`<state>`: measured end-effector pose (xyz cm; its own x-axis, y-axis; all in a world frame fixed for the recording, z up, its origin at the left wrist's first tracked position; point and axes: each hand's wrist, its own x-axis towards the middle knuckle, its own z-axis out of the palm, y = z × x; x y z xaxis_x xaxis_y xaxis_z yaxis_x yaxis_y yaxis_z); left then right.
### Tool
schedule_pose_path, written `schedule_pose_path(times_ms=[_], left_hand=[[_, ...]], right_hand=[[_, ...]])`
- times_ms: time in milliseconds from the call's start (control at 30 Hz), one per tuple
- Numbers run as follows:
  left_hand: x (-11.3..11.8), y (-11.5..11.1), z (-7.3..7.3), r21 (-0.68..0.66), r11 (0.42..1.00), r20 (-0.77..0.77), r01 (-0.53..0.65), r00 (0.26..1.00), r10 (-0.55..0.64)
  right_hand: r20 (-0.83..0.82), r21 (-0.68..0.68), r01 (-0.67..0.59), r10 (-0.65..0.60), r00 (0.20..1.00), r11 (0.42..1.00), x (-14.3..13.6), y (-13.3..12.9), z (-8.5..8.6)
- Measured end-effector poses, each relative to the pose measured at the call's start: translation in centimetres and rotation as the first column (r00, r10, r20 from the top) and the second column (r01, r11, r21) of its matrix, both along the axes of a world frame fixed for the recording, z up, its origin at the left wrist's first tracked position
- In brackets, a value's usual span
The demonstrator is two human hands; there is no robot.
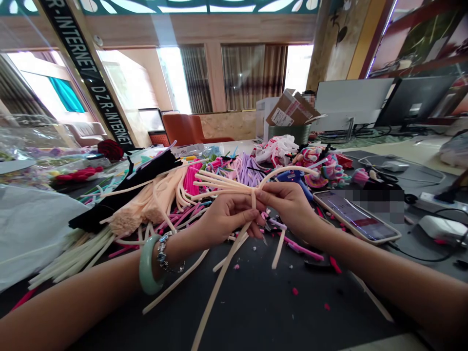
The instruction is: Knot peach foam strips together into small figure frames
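One white sheet (32,234) lies at the far left of the worktop (278,312). Just right of it, white stems (76,256) fan toward the near edge, with a black bundle (126,192) and a peach bundle (126,219) behind them. A green bangle (146,265) and a bracelet (163,251) circle the left wrist. Pink stems (195,178) lie beyond the left hand (234,219), whose fingers are closed on a cream bunch (239,186) held above the middle of the worktop. Its short ends point left; one strand crosses round it, and a long strand (219,287) trails below. Purple stems (248,168) lie behind. The right hand (285,200) pinches the crossing between thumb and forefinger. Beyond it sits a blue tool (292,177); rightward are a phone (356,214), screen up, and a white charger (440,228).
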<state>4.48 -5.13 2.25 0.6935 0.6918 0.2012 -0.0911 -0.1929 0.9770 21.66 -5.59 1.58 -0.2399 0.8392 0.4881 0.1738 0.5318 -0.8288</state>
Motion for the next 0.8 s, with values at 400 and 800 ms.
schedule_pose_path(times_ms=[400, 800], left_hand=[[-0.6, 0.3, -0.3, -0.108, 0.992, -0.022, 0.059, 0.998, -0.062], [-1.2, 0.5, 1.1, -0.026, 0.998, -0.302, 0.055, 0.951, -0.06]], right_hand=[[-0.036, 0.091, -0.011, 0.014, 0.999, 0.996, 0.0, -0.4, 0.5], [-0.014, 0.005, -0.119, 0.119, 0.993, 0.993, -0.1, -0.3, 0.6]])
